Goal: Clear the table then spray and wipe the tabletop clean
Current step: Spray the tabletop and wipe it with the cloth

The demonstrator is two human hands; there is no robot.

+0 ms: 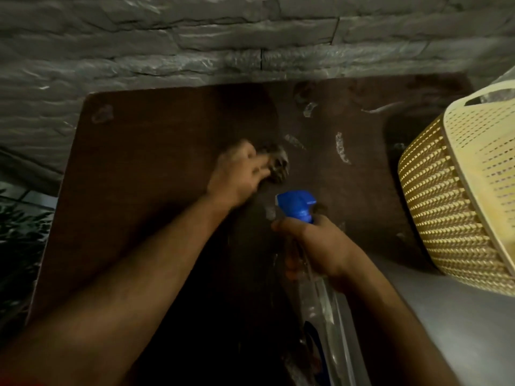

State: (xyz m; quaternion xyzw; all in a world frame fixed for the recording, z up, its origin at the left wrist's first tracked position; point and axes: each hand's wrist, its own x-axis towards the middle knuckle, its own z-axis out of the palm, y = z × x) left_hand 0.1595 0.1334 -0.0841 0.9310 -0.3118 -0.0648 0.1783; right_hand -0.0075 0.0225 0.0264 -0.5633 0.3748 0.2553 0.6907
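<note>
A dark brown tabletop (145,174) fills the middle of the view, with wet streaks and foam marks (342,148) toward its far right. My left hand (239,174) is blurred and grips a dark crumpled cloth (277,165) against the tabletop near its centre. My right hand (323,246) holds a clear spray bottle (320,299) by its neck, just below the cloth. The bottle's blue trigger head (298,206) points left, toward the cloth.
A yellow woven plastic basket (457,207) stands at the right, overlapping the table's right edge. A grey stone-pattern wall (223,37) runs behind the table. A grey floor (451,324) shows at lower right and dark plant leaves (16,224) at the left.
</note>
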